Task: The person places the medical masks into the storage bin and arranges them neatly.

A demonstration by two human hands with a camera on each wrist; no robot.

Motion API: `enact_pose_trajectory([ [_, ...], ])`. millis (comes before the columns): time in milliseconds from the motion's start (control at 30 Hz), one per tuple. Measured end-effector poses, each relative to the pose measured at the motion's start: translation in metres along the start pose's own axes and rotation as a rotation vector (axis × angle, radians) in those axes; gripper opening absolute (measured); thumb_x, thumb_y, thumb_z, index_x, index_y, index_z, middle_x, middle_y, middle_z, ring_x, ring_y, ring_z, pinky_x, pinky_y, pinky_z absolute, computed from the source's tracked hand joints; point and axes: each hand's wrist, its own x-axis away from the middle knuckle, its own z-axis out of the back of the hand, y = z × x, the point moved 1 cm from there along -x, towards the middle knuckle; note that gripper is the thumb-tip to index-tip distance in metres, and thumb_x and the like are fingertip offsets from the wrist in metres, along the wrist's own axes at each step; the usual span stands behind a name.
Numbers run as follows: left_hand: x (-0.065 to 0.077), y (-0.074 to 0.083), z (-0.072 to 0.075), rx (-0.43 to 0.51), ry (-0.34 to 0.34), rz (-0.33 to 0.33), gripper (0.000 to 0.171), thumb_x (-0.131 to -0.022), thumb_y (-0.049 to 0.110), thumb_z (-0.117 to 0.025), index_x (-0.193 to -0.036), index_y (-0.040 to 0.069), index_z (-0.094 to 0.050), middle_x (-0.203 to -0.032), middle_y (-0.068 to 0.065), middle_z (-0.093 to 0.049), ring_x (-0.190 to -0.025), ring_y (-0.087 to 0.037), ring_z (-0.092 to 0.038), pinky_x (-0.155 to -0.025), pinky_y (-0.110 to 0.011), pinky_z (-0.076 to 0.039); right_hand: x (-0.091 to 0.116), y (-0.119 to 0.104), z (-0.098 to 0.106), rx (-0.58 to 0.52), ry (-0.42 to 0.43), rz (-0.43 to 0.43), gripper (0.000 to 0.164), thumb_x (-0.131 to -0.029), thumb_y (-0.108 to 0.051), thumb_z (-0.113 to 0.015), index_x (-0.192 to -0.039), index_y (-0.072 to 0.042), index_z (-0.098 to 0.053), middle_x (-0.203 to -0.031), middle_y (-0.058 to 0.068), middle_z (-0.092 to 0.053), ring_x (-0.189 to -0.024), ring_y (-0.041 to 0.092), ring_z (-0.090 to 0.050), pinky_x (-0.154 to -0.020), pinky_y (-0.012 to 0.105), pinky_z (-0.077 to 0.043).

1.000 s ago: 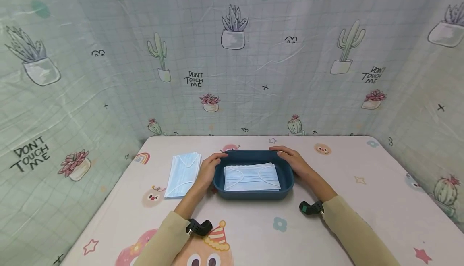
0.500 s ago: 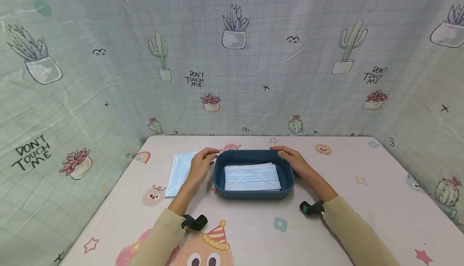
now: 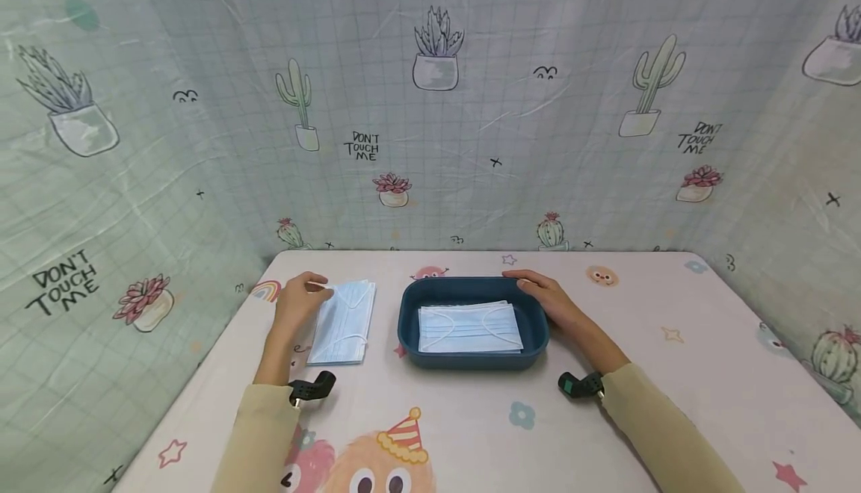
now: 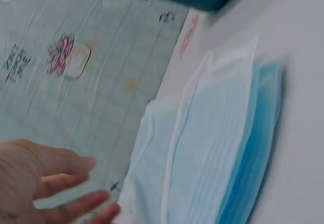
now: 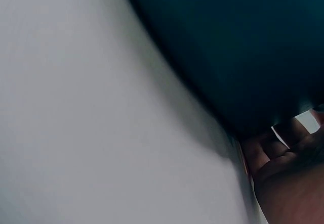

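A stack of pale blue disposable face masks [image 3: 346, 325] with white ear loops lies on the table, left of a dark blue box. My left hand [image 3: 296, 306] is at the stack's upper left edge; the left wrist view shows its fingers [image 4: 76, 204] extended and apart, beside the masks. Inside the dark blue box [image 3: 471, 362], more face masks [image 3: 471, 331] lie flat. My right hand [image 3: 557, 305] holds the box by its back right corner, thumb over the rim. In the right wrist view its fingers [image 5: 258, 153] bend against the outer wall, partly hidden.
The table [image 3: 605, 433] has a white cloth with cartoon prints. A patterned curtain [image 3: 444, 142] rises behind it and at both sides. Black wrist cameras sit below each hand.
My left hand has let go of the box's left side and moved left across to the far side of the loose mask stack. The right hand and the box have stayed in place.
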Motion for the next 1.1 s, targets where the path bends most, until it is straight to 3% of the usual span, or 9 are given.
enact_pose_trajectory([
  [100, 0.004, -0.011, 0.01, -0.075, -0.076, 0.08, 0.049, -0.092, 0.027, -0.07, -0.13, -0.003, -0.06, -0.128, -0.031, -0.065, -0.113, -0.044, -0.062, -0.092, -0.053, -0.052, -0.002, -0.001, 0.0, 0.01, -0.001, -0.001, 0.045, -0.111, -0.028, -0.044, -0.149, -0.008, -0.053, -0.158, 0.019, -0.048, -0.15, 0.04, -0.04, -0.123, 0.059, -0.031],
  [267, 0.009, -0.015, 0.015, -0.155, -0.147, 0.17, 0.056, -0.087, 0.031, -0.078, -0.128, -0.002, -0.059, -0.126, -0.03, -0.062, -0.098, -0.036, -0.061, -0.075, -0.04, -0.052, 0.0, 0.001, 0.001, 0.008, -0.006, 0.009, 0.045, -0.111, -0.027, -0.044, -0.15, -0.007, -0.053, -0.158, 0.019, -0.048, -0.151, 0.041, -0.039, -0.123, 0.06, -0.03],
  [433, 0.011, -0.015, 0.016, -0.164, -0.202, 0.202, 0.056, -0.084, 0.028, -0.082, -0.127, -0.001, -0.059, -0.111, -0.023, -0.063, -0.084, -0.027, -0.058, -0.063, -0.033, -0.048, -0.001, 0.002, 0.001, -0.003, -0.006, 0.009, 0.044, -0.11, -0.027, -0.045, -0.148, -0.008, -0.054, -0.158, 0.019, -0.049, -0.151, 0.04, -0.039, -0.123, 0.059, -0.03],
  [600, 0.01, -0.014, 0.016, -0.139, -0.267, 0.227, 0.056, -0.084, 0.025, -0.082, -0.127, 0.0, -0.059, -0.097, -0.016, -0.061, -0.077, -0.023, -0.058, -0.06, -0.03, -0.048, -0.002, 0.0, 0.001, -0.015, -0.007, 0.01, 0.044, -0.11, -0.027, -0.046, -0.148, -0.006, -0.055, -0.157, 0.019, -0.05, -0.15, 0.04, -0.04, -0.123, 0.059, -0.031],
  [733, 0.01, -0.014, 0.015, -0.133, -0.283, 0.233, 0.055, -0.085, 0.022, -0.082, -0.128, -0.001, -0.058, -0.093, -0.015, -0.064, -0.075, -0.023, -0.06, -0.06, -0.028, -0.049, -0.002, -0.002, 0.001, -0.024, -0.009, 0.006, 0.044, -0.11, -0.027, -0.046, -0.148, -0.006, -0.055, -0.157, 0.019, -0.049, -0.15, 0.04, -0.04, -0.123, 0.059, -0.03],
  [1100, 0.008, -0.015, 0.013, -0.192, -0.248, 0.214, 0.052, -0.083, 0.015, -0.082, -0.128, -0.001, -0.061, -0.093, -0.015, -0.069, -0.078, -0.022, -0.061, -0.063, -0.031, -0.047, -0.002, 0.0, 0.001, -0.025, -0.013, 0.004, 0.045, -0.11, -0.028, -0.046, -0.149, -0.006, -0.053, -0.158, 0.02, -0.047, -0.152, 0.04, -0.038, -0.124, 0.06, -0.028],
])
